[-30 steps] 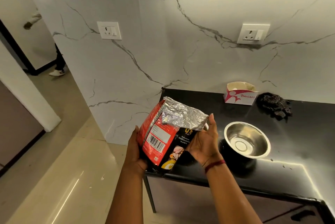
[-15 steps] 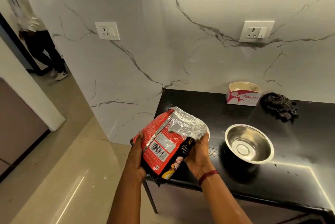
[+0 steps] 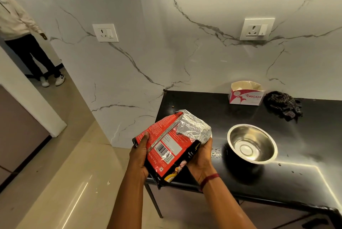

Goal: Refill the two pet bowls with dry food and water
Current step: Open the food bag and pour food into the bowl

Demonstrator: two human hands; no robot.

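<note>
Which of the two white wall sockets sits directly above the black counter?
The right-hand white socket, above the pink-and-white cardboard box on the black counter. The other socket is left of the counter's end, over floor.

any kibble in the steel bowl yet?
No, the steel bowl shows only bare shiny metal inside; the left hand and right hand hold the red food bag left of it.

A red food bag [image 3: 167,147] is gripped by the left hand [image 3: 139,156] and right hand [image 3: 200,156]; 1 steel bowl [image 3: 252,144], seemingly empty, is set on the black counter [image 3: 305,173].
</note>
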